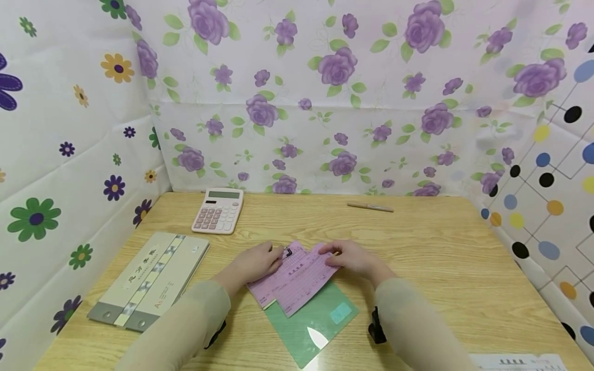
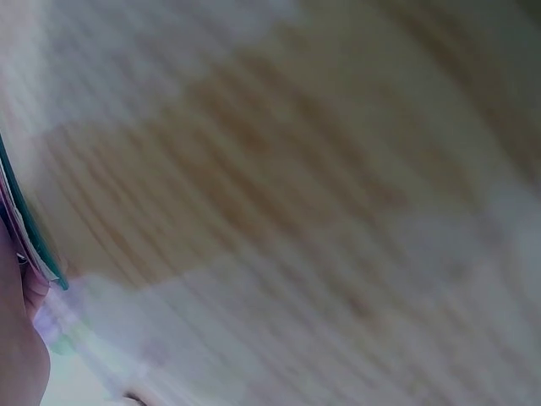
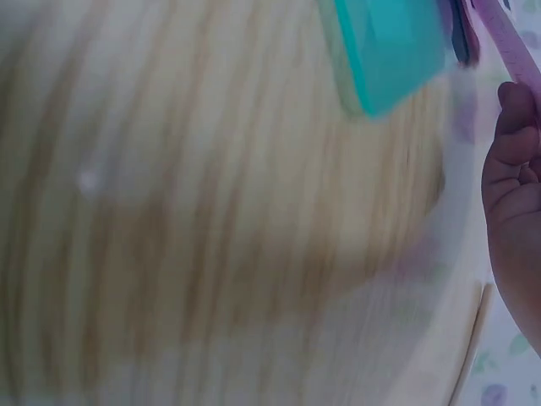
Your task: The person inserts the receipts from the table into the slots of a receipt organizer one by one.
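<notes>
My left hand (image 1: 255,263) grips the left side of a stack of pink printed forms (image 1: 269,288), close by a small black clip (image 1: 288,252) at its top. With thumb and fingers, my right hand (image 1: 355,257) pinches the upper right corner of a pink form sheet (image 1: 303,283), which lies at a slant over the stack. Under the papers is a translucent green folder (image 1: 308,324) with a pale blue label. In the right wrist view, the fingers (image 3: 514,144) hold the pink sheet's edge, beside the folder's corner (image 3: 397,59).
A pink and white calculator (image 1: 218,211) lies at the back left, and a beige ledger box (image 1: 148,281) along the left side. A brown pen (image 1: 369,207) rests near the back edge. Another printed sheet (image 1: 517,362) shows at the front right of the wooden table (image 1: 441,257).
</notes>
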`<state>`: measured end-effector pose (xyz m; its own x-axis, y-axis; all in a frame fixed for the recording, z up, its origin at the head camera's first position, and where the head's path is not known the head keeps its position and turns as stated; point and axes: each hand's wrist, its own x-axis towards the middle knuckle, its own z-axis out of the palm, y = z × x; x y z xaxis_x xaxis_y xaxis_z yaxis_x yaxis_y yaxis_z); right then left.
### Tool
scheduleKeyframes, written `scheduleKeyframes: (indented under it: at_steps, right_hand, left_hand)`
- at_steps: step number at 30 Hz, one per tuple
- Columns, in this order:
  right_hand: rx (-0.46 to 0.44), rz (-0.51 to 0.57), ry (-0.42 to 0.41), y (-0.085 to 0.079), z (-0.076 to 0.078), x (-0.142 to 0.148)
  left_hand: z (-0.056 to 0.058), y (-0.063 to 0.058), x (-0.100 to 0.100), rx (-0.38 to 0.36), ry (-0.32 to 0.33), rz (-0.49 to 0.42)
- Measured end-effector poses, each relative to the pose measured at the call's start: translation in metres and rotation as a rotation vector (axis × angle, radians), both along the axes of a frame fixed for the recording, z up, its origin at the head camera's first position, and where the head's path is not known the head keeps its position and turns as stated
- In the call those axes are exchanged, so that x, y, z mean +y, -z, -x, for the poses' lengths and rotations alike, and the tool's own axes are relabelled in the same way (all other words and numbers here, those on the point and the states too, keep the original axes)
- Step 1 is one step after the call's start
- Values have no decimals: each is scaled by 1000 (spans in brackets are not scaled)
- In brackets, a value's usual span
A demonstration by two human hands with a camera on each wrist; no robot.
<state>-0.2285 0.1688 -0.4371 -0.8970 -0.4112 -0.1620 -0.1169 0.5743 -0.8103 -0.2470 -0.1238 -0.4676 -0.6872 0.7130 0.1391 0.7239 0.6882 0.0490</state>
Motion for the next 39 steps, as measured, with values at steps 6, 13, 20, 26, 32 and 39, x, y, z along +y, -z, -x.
scheduleKeyframes:
  at_steps: [6, 13, 20, 26, 32, 39]
  right_hand:
    - [31, -16, -41, 3, -1, -19]
    - [53, -50, -70, 10, -2, -39]
    - [74, -62, 17, 19, -1, -50]
    - [220, -234, -16, 21, -1, -58]
    - [255, -284, -15, 20, -2, -65]
    - [244, -276, -23, 17, 0, -65]
  left_hand:
    - [2, -2, 3, 22, 9, 46]
    - [3, -6, 8, -105, -73, 102]
    - [3, -8, 10, -104, -70, 137]
    - [5, -8, 12, -215, -136, 126]
    - [7, -11, 12, -412, -269, 32]
    - [3, -21, 10, -404, -228, 52]
